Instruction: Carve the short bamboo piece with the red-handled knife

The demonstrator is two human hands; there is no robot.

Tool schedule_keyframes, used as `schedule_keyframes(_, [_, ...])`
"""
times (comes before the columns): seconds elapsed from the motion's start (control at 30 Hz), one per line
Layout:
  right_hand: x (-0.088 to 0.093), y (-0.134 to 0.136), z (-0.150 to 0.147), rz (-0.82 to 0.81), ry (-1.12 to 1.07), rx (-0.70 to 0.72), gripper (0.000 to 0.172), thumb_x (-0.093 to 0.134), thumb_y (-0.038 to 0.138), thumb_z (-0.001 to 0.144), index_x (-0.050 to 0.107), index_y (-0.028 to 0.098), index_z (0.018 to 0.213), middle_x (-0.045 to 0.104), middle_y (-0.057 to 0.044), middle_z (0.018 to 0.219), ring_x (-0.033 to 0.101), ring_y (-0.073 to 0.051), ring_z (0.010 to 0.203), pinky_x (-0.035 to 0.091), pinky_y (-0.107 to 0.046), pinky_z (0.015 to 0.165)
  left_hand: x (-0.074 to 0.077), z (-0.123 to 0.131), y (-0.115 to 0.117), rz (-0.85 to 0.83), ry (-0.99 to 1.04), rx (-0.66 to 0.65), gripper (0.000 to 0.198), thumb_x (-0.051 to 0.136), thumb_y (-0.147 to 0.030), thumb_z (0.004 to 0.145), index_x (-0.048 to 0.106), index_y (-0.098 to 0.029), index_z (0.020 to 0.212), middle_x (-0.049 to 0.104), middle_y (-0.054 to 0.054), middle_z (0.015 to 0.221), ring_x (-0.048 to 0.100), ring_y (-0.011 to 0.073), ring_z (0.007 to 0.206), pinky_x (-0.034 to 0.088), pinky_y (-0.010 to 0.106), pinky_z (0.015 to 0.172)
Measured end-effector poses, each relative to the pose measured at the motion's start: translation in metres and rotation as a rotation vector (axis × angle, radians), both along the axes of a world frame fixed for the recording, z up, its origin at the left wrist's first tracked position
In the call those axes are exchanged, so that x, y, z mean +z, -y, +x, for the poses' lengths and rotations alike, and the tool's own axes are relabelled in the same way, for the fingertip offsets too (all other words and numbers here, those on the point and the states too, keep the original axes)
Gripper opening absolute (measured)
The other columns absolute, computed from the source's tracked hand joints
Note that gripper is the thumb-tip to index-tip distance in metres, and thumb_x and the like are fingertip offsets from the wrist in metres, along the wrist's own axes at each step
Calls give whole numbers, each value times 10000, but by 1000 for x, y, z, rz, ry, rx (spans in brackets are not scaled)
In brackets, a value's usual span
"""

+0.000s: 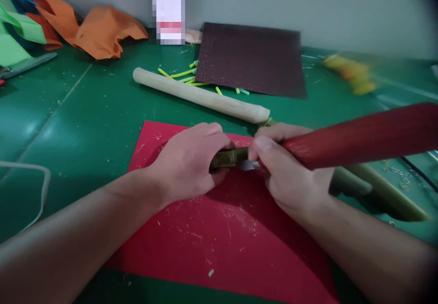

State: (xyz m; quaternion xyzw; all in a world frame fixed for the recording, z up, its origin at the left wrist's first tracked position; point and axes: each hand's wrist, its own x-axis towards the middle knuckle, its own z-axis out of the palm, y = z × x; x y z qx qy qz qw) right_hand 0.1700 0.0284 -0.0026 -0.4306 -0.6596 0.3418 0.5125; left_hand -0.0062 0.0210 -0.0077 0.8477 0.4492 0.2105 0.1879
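Observation:
Both hands work over a red sheet (212, 231) strewn with fine shavings. My left hand (188, 162) is closed around the end of an olive-green stick (227, 157). My right hand (287, 176) is closed too, thumb pressed beside a small metal blade (247, 165) that touches the stick. From this hand a long dark red shaft (366, 135) runs to the right edge; it looks like the tool's handle. A thicker green stalk (383, 194) lies under the right hand and points to the lower right.
The table is a green mat (85, 126). A pale wooden dowel (201, 95) lies just behind the hands, by cut yellow-green bits (181, 74) and a dark brown sheet (251, 58). Orange paper (99, 30), green paper (17, 30), a white cable (43, 181), a blurred yellow object (352, 74).

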Motion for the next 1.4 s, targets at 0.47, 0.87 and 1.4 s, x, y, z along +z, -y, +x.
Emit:
schedule_keyframes(0.47, [-2, 1, 0, 2, -35, -22, 269, 644, 210, 813, 588, 225, 550, 531, 29, 553, 467, -103, 501, 403, -265, 485, 1, 1, -1, -22, -3, 12, 145, 626, -248, 817, 646, -169, 937, 588, 34, 885, 552, 198, 815, 405, 335, 634])
schedule_keyframes(0.87, [-3, 1, -3, 41, -88, -63, 208, 665, 223, 815, 599, 227, 618, 573, 40, 588, 530, -107, 549, 454, -272, 545, 1, 1, -2, -21, 16, 14, 131, 624, -230, 809, 640, -175, 927, 589, 33, 873, 558, 201, 811, 417, 343, 653])
schedule_keyframes(1.4, [-1, -1, 0, 63, -70, -42, 217, 665, 217, 825, 601, 242, 619, 568, 40, 583, 501, -109, 519, 452, -284, 532, 2, 2, -2, -22, -3, 16, 143, 637, -245, 808, 642, -181, 936, 597, 32, 888, 560, 200, 828, 413, 338, 656])
